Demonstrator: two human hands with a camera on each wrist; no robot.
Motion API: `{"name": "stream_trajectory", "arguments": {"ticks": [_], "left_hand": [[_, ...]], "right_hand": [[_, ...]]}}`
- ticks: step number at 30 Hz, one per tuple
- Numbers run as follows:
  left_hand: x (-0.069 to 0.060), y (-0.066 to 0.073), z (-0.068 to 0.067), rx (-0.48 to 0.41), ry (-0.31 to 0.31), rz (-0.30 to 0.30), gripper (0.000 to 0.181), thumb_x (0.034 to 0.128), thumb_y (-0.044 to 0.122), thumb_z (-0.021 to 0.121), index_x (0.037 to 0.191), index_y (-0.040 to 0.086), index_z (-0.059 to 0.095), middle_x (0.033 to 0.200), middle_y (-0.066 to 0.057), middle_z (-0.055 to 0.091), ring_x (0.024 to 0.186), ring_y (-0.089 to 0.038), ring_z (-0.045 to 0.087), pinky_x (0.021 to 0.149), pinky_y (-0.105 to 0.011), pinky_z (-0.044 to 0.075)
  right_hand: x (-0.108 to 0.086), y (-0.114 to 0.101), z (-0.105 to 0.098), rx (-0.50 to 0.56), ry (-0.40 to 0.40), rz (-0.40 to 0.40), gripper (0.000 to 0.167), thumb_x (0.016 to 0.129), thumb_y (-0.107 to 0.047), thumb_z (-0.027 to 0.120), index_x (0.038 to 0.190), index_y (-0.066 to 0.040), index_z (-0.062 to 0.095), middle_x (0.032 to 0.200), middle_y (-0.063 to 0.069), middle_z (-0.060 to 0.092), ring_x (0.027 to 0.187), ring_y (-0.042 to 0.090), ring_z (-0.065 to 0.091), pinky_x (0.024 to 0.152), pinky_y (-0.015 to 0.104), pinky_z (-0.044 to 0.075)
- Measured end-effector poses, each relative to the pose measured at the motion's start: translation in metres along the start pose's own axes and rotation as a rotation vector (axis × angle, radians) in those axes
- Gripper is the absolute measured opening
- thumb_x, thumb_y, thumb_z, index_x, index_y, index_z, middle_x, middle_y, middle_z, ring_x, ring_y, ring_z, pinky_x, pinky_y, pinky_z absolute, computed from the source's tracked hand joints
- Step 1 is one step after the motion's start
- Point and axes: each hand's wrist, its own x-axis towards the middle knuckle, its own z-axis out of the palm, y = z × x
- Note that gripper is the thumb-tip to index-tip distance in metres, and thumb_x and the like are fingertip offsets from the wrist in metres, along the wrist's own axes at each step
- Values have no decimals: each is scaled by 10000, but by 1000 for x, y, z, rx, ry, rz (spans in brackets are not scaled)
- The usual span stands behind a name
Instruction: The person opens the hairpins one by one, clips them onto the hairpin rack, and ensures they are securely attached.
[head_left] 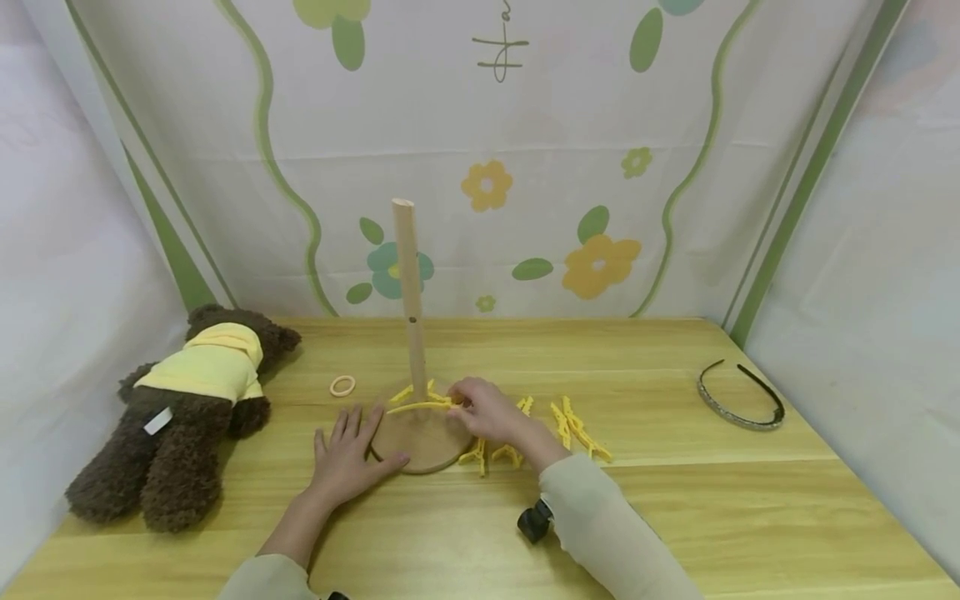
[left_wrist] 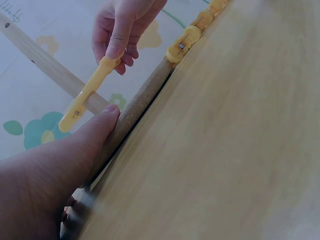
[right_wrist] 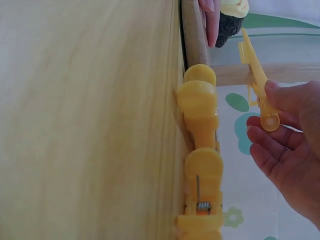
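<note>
My right hand (head_left: 486, 410) pinches the end of a yellow hair clip (left_wrist: 85, 97) between thumb and fingers, above a round wooden base (head_left: 420, 446). In the right wrist view the clip's narrow tip points away from the hand. A wooden post (head_left: 411, 300) stands upright on the base, right by the held clip. Small yellow pieces (head_left: 431, 388) show around the foot of the post; how they sit there I cannot tell. My left hand (head_left: 348, 462) rests against the base's left side with fingers spread, its thumb on the near rim.
Several yellow hair clips (head_left: 573, 429) lie on the wooden table (head_left: 750, 500) right of the base, some partly behind the right arm. A dark headband (head_left: 738, 419) lies far right. A pale ring (head_left: 342, 386) lies left of the post, and a brown teddy bear (head_left: 183, 408) beyond it.
</note>
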Motion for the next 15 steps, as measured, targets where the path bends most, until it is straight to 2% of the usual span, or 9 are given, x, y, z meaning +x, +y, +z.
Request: {"name": "stream_trajectory", "arguments": {"ticks": [7, 11, 15], "left_hand": [[0, 0, 1, 9, 8, 2, 898, 700, 665, 492, 1362, 97, 277, 1349, -275, 192, 1224, -442, 100, 861, -656, -2], [0, 0, 2, 7, 10, 4, 896, 701, 658, 499, 1361, 95, 277, 1350, -272, 192, 1225, -439, 97, 861, -656, -3], [0, 1, 2, 8, 12, 6, 893, 703, 654, 502, 1360, 92, 280, 1350, -272, 195, 1225, -438, 100, 860, -657, 0]], "right_hand": [[-8, 6, -5, 111, 16, 70, 492, 810, -246, 613, 1218, -18, 462, 1089, 85, 533, 937, 195, 499, 770, 325, 418], [-18, 13, -18, 136, 55, 82, 527, 800, -275, 621, 1240, -45, 444, 1124, 111, 519, 988, 223, 487, 825, 380, 387], [-36, 25, -36, 158, 107, 65, 539, 791, -287, 628, 1236, -43, 447, 1122, 142, 517, 987, 254, 489, 830, 429, 377]]}}
